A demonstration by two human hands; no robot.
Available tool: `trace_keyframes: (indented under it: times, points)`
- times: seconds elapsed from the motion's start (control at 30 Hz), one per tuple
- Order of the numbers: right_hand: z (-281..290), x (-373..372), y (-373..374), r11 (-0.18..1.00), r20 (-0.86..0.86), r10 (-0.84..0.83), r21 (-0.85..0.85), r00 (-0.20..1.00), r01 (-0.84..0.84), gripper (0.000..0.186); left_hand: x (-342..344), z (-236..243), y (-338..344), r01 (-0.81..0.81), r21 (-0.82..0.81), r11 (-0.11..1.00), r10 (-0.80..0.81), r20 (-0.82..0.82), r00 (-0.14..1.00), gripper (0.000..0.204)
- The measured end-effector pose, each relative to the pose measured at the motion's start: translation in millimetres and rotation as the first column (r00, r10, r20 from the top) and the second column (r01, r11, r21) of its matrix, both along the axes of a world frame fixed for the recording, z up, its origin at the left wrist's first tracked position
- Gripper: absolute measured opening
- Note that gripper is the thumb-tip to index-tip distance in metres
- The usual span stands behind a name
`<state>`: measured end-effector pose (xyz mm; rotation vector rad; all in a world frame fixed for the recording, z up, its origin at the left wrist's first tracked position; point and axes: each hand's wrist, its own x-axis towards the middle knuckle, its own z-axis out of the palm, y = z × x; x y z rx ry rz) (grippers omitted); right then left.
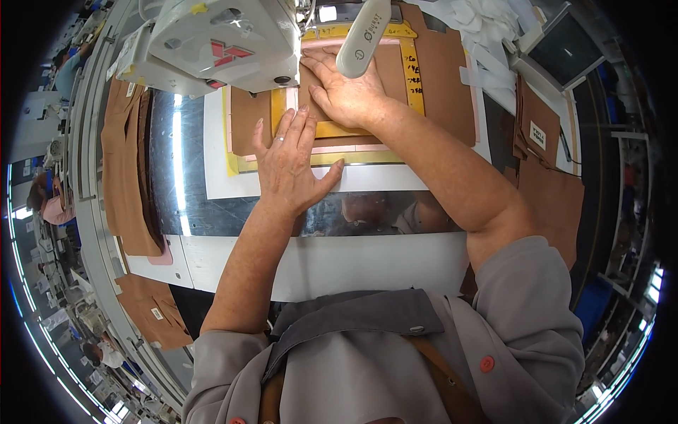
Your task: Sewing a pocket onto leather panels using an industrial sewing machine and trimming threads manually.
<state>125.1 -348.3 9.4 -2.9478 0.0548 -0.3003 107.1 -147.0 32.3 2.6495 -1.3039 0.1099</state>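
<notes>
Under the sewing machine head (pixel 219 53), a brown fabric piece (pixel 452 95) lies flat with a yellow template frame (pixel 414 78) on top of it. My left hand (pixel 291 162), a ring on one finger, lies with its fingers spread over the frame's lower left corner and the fabric's near edge. Farther in, my right hand (pixel 347 92) is flat on the fabric inside the frame, fingers stretched toward the machine. Neither hand grips anything. The right fingertips are partly hidden near the machine head. A white sheet (pixel 219 185) is underneath.
A white handheld-shaped lamp (pixel 364 42) hangs above my right hand. Folded brown fabric (pixel 127 177) is stacked at the left, with more brown pieces (pixel 547 198) at the right. White crumpled material (pixel 480 32) and a screen (pixel 567 46) stand at the far right.
</notes>
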Motion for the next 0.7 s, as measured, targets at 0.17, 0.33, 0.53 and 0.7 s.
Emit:
trace_keyframes:
  times: [0.17,0.33,0.53,0.7]
  points:
    - [1,-6,-2,1.0,0.054,-0.01,0.004,0.998,0.01,0.052,-7,-1,5,0.021,-0.016,1.0,-0.02,0.04,0.999,0.084]
    - [3,-12,0,0.996,0.013,0.059,0.059,0.998,-0.06,0.053,-12,1,8,0.016,0.005,1.0,-0.017,0.022,1.0,0.084]
    - [5,-19,3,0.999,-0.015,0.044,0.032,0.999,-0.044,0.057,-20,4,12,0.025,0.019,1.0,-0.025,0.015,1.0,0.084]
    - [2,-24,8,0.998,0.081,0.041,0.043,0.996,-0.044,0.057,-25,5,16,0.011,0.024,1.0,-0.011,0.007,1.0,0.084]
